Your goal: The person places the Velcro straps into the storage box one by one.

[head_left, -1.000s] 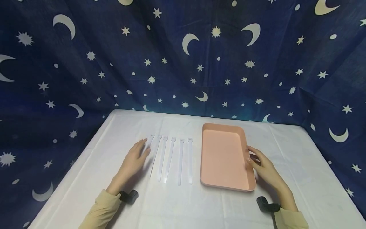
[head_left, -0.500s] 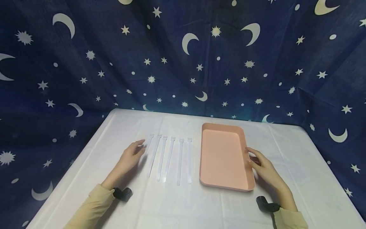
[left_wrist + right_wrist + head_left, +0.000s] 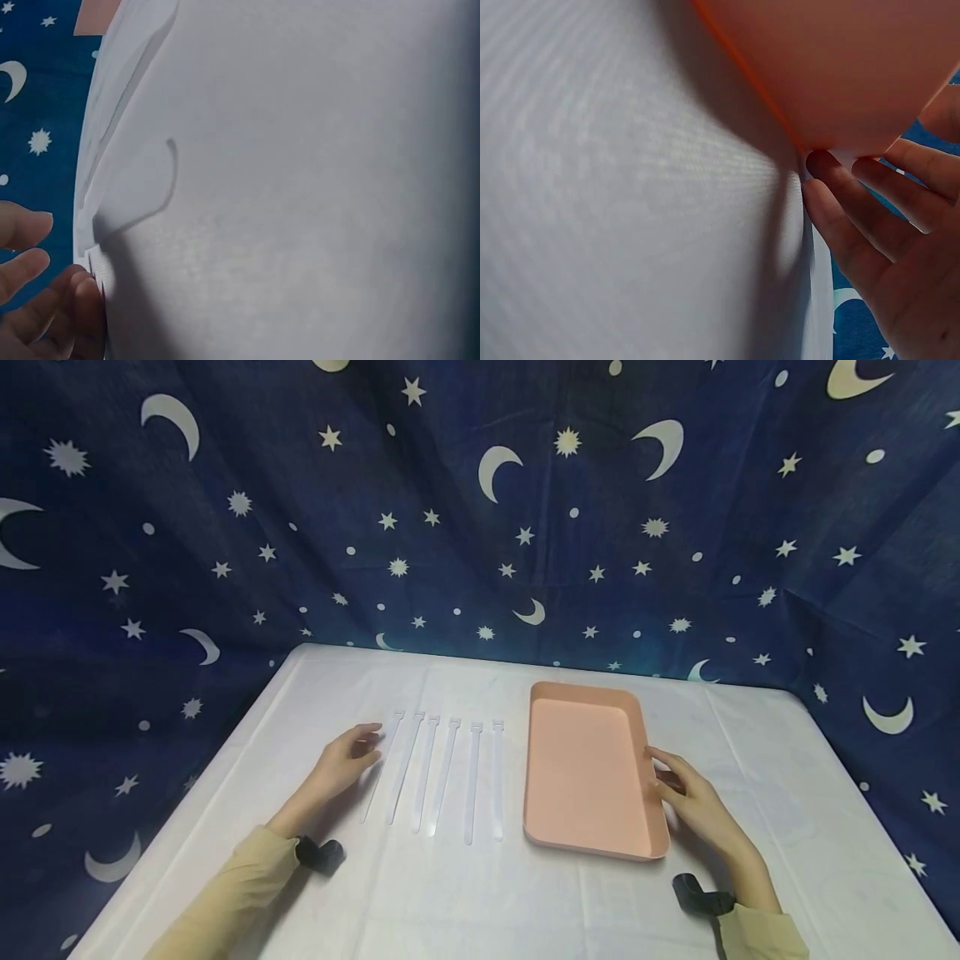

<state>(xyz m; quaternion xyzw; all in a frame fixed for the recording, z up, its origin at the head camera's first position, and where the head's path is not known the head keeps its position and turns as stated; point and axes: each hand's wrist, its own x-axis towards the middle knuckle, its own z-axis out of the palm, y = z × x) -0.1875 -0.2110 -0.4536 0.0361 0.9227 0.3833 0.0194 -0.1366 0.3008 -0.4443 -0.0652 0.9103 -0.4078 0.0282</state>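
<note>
My left hand (image 3: 343, 764) hovers at the left end of a row of white straps with slotted heads. Its thumb and forefinger are apart, beside the leftmost strap (image 3: 397, 718), with nothing between them. The left wrist view shows the other fingers (image 3: 88, 311) bent low near the tabletop. My right hand (image 3: 693, 797) touches the right wall of a shallow pink tray (image 3: 585, 768). In the right wrist view, its fingertips (image 3: 823, 161) rest against the tray's outer wall, fairly straight. The tray lies flat to the right of the straps.
A white cloth covers the table (image 3: 450, 902). Several more straps (image 3: 474, 785) lie side by side between the left hand and the tray, heads toward the back. A dark blue curtain (image 3: 450, 485) with moons and stars hangs behind the table.
My left hand has moved left, off the leftmost strap, which now shows along its length. The right hand stays at the tray's wall.
</note>
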